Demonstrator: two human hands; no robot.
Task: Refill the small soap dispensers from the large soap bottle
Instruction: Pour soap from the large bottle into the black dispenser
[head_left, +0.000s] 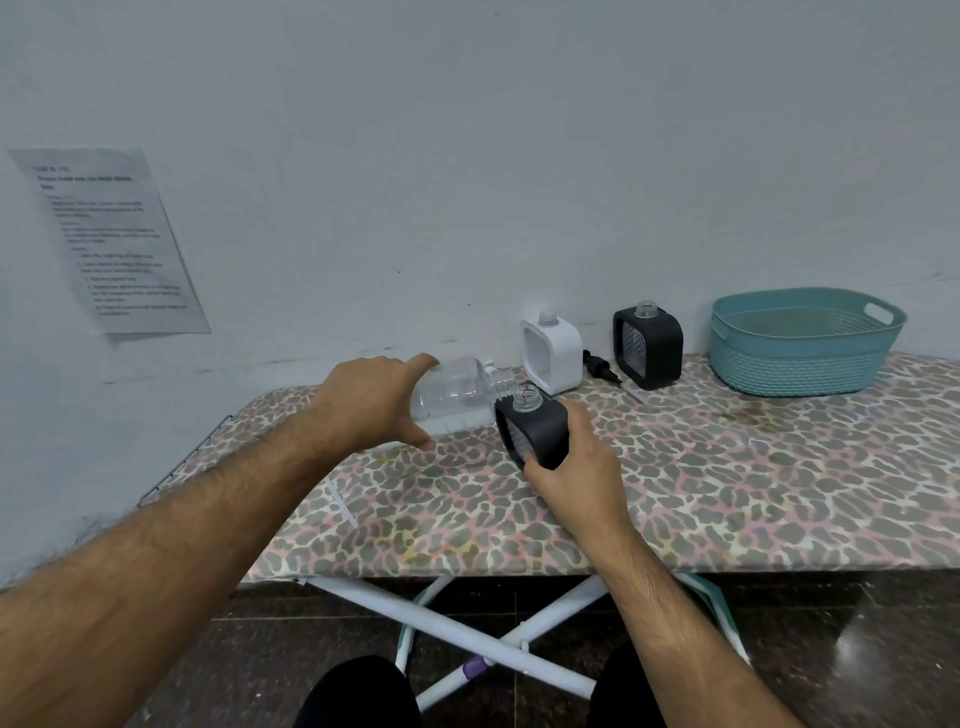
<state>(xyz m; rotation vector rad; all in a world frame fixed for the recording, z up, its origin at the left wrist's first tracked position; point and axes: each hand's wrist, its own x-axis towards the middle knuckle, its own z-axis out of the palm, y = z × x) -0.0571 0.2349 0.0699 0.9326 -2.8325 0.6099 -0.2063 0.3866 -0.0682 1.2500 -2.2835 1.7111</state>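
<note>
My left hand (371, 402) grips the large clear soap bottle (457, 395), tipped on its side with its open neck over the mouth of a small black dispenser (535, 428). My right hand (569, 467) holds that dispenser tilted towards the bottle, just above the board. A white dispenser (553, 353) and a second black dispenser (649, 345) stand uncapped near the wall. A black pump head (600, 366) lies between them.
The work surface is an ironing board with a leopard-print cover (727, 467), on white crossed legs. A teal plastic basket (802, 338) sits at the back right. A printed sheet (111, 239) hangs on the wall at left. A thin white tube (340, 501) lies near the board's front left.
</note>
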